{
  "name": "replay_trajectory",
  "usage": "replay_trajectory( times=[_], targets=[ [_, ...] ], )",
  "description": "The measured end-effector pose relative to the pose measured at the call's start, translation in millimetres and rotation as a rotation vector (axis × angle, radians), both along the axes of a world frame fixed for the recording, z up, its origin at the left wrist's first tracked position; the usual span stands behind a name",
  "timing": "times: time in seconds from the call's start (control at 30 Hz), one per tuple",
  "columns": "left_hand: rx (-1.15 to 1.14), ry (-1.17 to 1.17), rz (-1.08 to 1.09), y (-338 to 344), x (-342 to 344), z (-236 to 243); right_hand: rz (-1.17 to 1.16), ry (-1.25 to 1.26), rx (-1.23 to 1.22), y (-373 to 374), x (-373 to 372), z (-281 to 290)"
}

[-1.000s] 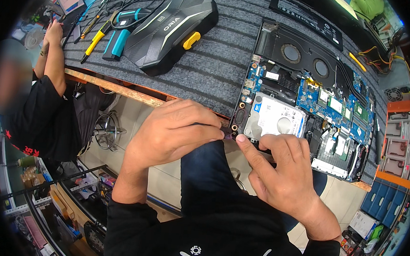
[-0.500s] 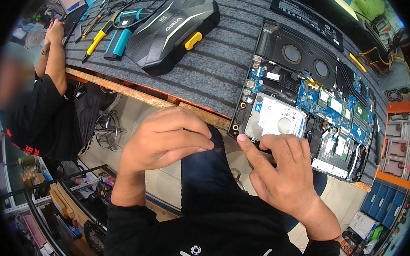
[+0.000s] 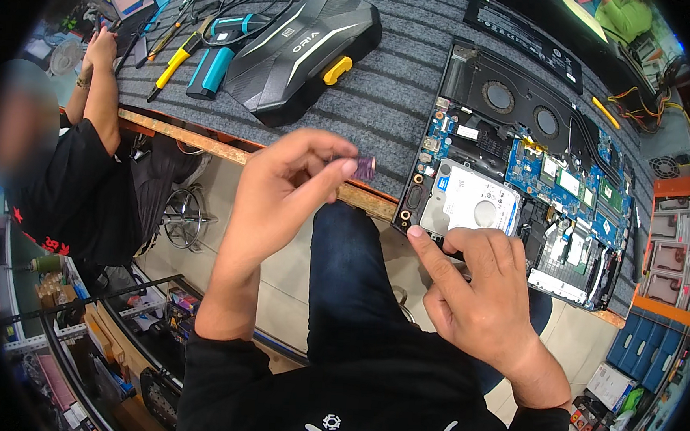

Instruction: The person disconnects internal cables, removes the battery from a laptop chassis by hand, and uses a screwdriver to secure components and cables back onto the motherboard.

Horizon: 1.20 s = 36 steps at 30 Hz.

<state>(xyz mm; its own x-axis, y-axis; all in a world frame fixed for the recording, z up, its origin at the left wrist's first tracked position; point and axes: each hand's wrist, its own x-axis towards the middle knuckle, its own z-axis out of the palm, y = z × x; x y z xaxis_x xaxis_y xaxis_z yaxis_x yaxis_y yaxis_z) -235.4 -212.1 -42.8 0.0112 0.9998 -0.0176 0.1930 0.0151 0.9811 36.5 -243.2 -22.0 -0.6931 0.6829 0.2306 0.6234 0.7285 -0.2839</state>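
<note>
Between the thumb and fingers of my left hand (image 3: 287,188) is a small purple piece with a pale edge (image 3: 365,168); it looks like a little circuit board, but is too small to name surely. It is held up over the table's front edge. My right hand (image 3: 487,283) lies at the near side of an opened laptop (image 3: 472,144). Its index finger stretches to the near left corner and the other fingers curl by the edge, holding nothing that I can see. Next to those fingers sits a silver hard drive (image 3: 461,195). Two fans and blue boards show farther back in the laptop.
A black toolbox with a yellow latch (image 3: 303,55) lies left of the laptop. Beyond it are a teal tool (image 3: 210,73), a yellow-handled tool (image 3: 172,67) and cables. A black battery (image 3: 521,41) lies behind the laptop. Another person (image 3: 72,159) sits at the left.
My left hand has turned and risen toward the table, bringing the purple piece into plain sight. My right hand stays at the laptop's corner. The whole view has shifted slightly.
</note>
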Motion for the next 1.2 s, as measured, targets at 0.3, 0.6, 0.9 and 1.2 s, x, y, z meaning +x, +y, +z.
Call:
replay_trajectory(
  times=[0.3,0.6,0.9,1.2],
  targets=[
    [0.452,0.555,0.153,18,13,6,-0.005,-0.006,0.018,2,-2,1],
    [0.740,0.486,-0.145,-24,21,-17,0.025,0.012,0.003,3,0,2],
    [0.524,0.494,0.051,-34,54,-29,-0.007,0.057,-0.026,8,12,2],
    [0.524,0.433,0.075,-32,57,-35,-0.022,0.027,0.000,11,4,5]
  ],
)
